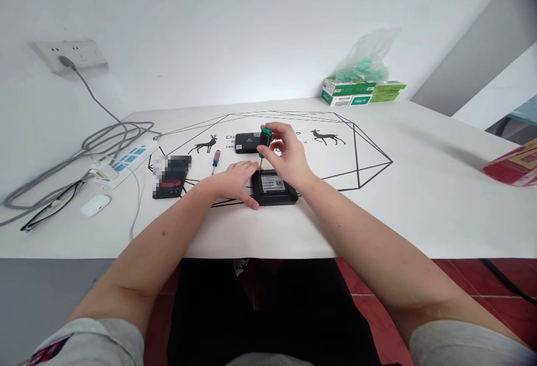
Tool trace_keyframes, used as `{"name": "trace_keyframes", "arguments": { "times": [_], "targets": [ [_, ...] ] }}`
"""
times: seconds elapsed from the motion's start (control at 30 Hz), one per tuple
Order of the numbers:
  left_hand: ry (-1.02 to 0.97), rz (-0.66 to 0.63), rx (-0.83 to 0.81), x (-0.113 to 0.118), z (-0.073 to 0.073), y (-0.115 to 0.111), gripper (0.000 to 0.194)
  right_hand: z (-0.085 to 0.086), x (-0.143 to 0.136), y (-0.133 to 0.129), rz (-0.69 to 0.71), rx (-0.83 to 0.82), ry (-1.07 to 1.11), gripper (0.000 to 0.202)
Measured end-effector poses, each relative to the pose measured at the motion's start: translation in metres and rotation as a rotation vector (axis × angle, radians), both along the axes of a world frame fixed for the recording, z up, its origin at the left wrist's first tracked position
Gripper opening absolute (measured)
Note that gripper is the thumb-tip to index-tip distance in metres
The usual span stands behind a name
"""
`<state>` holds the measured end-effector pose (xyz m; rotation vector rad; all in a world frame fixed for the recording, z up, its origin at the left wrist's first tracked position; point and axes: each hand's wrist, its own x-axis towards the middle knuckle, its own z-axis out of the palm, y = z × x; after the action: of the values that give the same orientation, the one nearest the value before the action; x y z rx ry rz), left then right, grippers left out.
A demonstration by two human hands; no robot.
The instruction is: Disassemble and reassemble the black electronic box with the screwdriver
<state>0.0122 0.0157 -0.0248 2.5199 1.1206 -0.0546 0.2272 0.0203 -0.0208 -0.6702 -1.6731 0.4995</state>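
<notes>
A black square device [274, 197] with a white label [272, 183] on its recessed top lies flat on the white table. My right hand [285, 153] grips a green and black screwdriver [265, 135], held upright with its tip at the device's upper left corner. Against the device's left edge rests my left hand [240, 181], its thumb pointing toward the near left corner and its fingers beside the far left corner. Just behind stands a second black box [246, 142]. A smaller screwdriver [216, 159] with a red and blue handle lies to the left.
At left are a phone [173, 177], a white earbud case [96, 205], glasses [52, 207] and a power strip [130, 159] with coiled grey cable. Green and white boxes [348, 87] with a plastic bag [369, 58] stand at the back right. A red box [512, 165] is at far right.
</notes>
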Motion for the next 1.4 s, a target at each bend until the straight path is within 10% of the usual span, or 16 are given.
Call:
{"name": "trace_keyframes", "arguments": {
  "times": [0.43, 0.87, 1.4],
  "targets": [
    [0.075, -0.002, 0.053, -0.011, -0.006, 0.013, 0.128, 0.005, 0.006, 0.000, -0.073, 0.102, -0.022, 0.037],
    [0.093, -0.014, 0.065, -0.010, -0.005, 0.013, 0.124, -0.004, 0.000, 0.005, 0.144, -0.057, 0.119, 0.048],
    [0.081, -0.022, 0.066, -0.010, -0.005, 0.013, 0.124, 0.004, 0.006, -0.001, -0.003, 0.075, -0.015, 0.040]
  ]
}}
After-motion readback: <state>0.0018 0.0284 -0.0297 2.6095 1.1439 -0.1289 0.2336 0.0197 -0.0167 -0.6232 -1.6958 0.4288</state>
